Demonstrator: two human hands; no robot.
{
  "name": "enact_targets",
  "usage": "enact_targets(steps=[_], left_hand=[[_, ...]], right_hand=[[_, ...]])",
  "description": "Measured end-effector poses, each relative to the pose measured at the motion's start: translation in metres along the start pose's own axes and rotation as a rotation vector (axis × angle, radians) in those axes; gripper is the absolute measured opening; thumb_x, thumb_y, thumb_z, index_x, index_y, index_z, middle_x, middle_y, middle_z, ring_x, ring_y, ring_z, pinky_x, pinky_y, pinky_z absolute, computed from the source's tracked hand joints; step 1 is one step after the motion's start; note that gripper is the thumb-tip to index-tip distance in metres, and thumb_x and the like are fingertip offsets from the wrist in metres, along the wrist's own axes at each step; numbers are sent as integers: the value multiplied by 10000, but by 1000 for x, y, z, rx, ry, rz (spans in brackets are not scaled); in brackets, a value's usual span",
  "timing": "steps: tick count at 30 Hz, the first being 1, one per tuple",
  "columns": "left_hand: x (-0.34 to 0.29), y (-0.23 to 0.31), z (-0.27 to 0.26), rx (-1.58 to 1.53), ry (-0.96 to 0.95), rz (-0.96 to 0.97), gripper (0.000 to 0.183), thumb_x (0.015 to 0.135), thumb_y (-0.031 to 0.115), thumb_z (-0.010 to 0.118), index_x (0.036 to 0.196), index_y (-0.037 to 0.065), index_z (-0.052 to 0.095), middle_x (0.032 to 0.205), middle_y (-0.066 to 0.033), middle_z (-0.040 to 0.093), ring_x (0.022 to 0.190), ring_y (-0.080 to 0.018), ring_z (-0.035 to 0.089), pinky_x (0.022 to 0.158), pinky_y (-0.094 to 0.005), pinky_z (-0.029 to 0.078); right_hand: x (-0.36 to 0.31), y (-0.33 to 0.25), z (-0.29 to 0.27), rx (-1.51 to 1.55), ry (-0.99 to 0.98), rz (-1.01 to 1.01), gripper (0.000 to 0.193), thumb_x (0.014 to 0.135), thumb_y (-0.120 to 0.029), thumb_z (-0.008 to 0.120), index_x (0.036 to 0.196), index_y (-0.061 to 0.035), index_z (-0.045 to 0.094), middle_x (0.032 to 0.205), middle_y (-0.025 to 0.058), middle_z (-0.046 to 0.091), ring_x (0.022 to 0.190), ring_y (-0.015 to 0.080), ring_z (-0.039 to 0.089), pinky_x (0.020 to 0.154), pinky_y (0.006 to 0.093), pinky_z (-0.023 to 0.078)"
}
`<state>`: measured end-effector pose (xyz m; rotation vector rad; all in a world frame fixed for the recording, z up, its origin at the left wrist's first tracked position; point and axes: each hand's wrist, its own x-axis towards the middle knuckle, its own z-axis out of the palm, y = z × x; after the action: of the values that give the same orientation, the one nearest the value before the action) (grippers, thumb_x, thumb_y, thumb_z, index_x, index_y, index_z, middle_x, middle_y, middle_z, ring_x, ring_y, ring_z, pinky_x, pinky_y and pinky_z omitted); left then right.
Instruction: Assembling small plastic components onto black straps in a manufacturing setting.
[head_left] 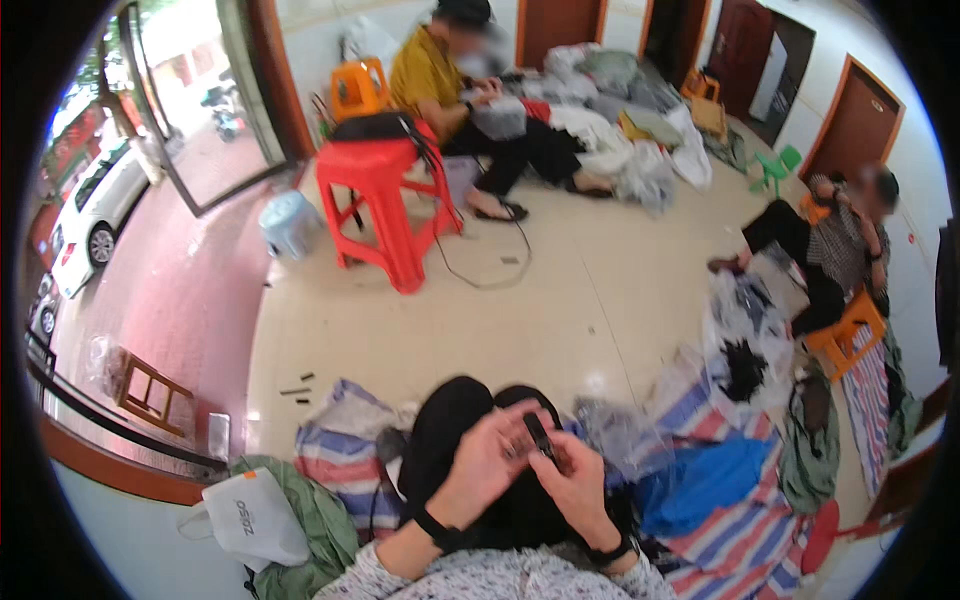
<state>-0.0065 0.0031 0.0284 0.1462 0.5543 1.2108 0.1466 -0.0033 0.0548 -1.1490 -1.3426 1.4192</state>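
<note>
Above my black-trousered knees, both hands are close together. Between the thumb and fingers of my right hand (574, 484) is a small black oblong piece (538, 433), tilted upward; its exact kind is too small to tell. My left hand (484, 462) is cupped beside it with curled fingers. Small dark bits show at its fingers, but I cannot make out what they are. A blue plastic bag (700, 487) and a clear plastic bag (622, 437) lie to the right of my knees.
A striped sheet (740, 530) spreads at right. A white bag (255, 520) lies at lower left. Ahead stand a red stool (372, 180) and a light blue stool (289, 225), with a cable (470, 282) on the floor. Two other people sit among bags, far centre and right.
</note>
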Motion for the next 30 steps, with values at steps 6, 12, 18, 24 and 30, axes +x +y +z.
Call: enact_targets(steps=[6, 12, 18, 24, 30], left_hand=[[-8, -21, 10, -72, 1, -94, 503, 971, 299, 421, 1328, -54, 455, 1282, -198, 555, 1214, -272, 516, 1075, -373, 358], [-3, -23, 17, -51, 62, -108, 476, 994, 273, 370, 1308, -71, 466, 1293, -202, 545, 1248, -294, 490, 1110, -396, 330], [-6, -20, 14, -54, 19, -71, 402, 975, 265, 432, 1223, -31, 543, 1260, -180, 569, 1213, -284, 511, 1068, -406, 368], [-9, -21, 19, -66, 71, -83, 309, 972, 247, 454, 1094, 1, 597, 1301, -158, 549, 1219, -258, 502, 1058, -382, 358], [-9, -28, 9, -31, -20, -99, 453, 994, 284, 400, 1313, -28, 481, 1312, -167, 535, 1239, -250, 480, 1065, -358, 340]], right_hand=[[-9, -2, 2, -491, 42, -222, 189, 802, -5, 651, 991, -13, 657, 819, 154, 668, 728, 236, 675, 639, 309, 500], [-5, 12, -3, -517, 26, -352, 167, 810, -16, 650, 973, 3, 624, 855, 180, 649, 782, 361, 650, 653, 384, 507], [-3, 7, -2, -522, 28, -369, 182, 809, 5, 644, 989, 17, 613, 847, 197, 627, 770, 369, 630, 634, 398, 486], [-4, 17, -5, -522, 40, -370, 183, 805, 16, 639, 981, 38, 597, 830, 191, 620, 764, 370, 629, 645, 400, 497], [-9, 22, -5, -533, 51, -370, 199, 805, 3, 638, 1000, 27, 603, 848, 203, 626, 771, 383, 634, 646, 413, 497]])
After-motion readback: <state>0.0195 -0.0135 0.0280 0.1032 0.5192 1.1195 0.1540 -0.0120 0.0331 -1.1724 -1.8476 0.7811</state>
